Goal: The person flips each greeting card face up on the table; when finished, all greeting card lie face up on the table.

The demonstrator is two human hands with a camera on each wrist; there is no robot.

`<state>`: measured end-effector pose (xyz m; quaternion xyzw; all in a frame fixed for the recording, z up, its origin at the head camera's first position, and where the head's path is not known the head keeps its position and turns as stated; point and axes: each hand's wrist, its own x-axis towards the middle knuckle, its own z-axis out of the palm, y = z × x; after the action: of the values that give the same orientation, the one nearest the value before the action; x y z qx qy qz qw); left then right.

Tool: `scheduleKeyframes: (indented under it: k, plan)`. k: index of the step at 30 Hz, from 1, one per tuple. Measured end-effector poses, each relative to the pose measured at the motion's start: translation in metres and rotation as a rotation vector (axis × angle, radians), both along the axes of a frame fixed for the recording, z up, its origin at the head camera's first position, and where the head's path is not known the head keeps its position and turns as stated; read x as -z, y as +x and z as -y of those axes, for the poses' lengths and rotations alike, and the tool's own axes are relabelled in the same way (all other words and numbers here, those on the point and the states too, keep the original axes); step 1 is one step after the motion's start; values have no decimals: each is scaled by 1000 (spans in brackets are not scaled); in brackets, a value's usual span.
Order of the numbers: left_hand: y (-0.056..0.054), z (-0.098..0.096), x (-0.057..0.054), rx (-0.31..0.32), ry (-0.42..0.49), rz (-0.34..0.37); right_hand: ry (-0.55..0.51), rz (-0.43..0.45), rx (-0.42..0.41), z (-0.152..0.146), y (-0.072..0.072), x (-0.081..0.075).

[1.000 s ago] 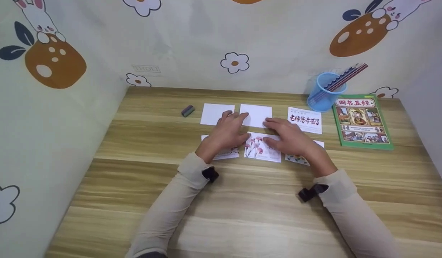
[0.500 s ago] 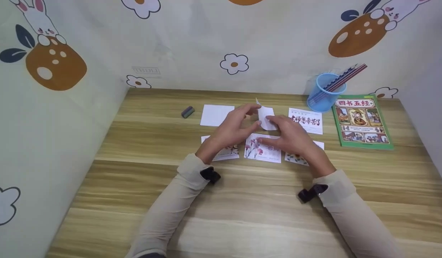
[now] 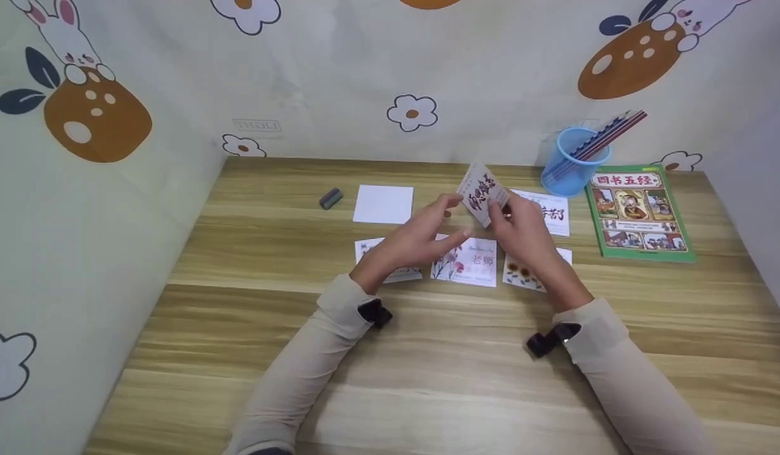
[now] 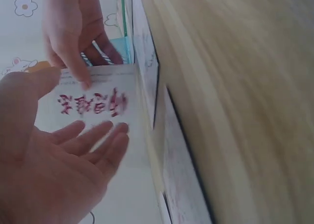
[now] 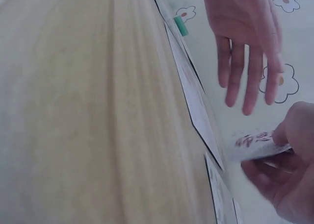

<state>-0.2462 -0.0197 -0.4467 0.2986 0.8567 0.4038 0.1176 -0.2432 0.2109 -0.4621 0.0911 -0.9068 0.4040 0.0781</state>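
Between thumb and fingers, my right hand point(image 3: 523, 227) pinches a white card point(image 3: 481, 193) with dark red Chinese lettering, held tilted above the table. My left hand point(image 3: 418, 237) is just left of that card, its fingers extended; in the right wrist view the left hand point(image 5: 248, 52) shows straight fingers apart from the card. Below the hands lies a card with pink flowers point(image 3: 464, 262). A sunflower card point(image 3: 523, 275) is partly hidden by my right hand, and another printed card point(image 3: 404, 275) by my left. A blank white card point(image 3: 383, 203) lies behind my left hand.
Right of the held card lies another lettered card point(image 3: 551, 218), partly covered. A blue mesh cup point(image 3: 568, 167) with pencils and a green-edged book point(image 3: 639, 215) stand at the back right. A small dark eraser-like block point(image 3: 331, 198) lies at the back left, near the patterned wall.
The middle back card, lying blank side up, has been lifted and turned, so its red lettering faces me. My right hand now pinches it, while my left has come away from it.
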Motion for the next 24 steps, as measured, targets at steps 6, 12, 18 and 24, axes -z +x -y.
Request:
scheduleKeyframes:
  k: [6, 12, 18, 24]
  plan:
    - [-3, 3, 4, 60, -116, -14, -80, -118, 10, 2, -1, 1]
    - [0, 5, 4, 110, -213, -53, -14, -97, -6, 4, 0, 0]
    - [1, 5, 6, 129, -241, -122, 77, 18, -76, 3, 2, -2]
    - [-1, 8, 7, 94, -281, -105, 255, 98, -98, 2, 4, 0]
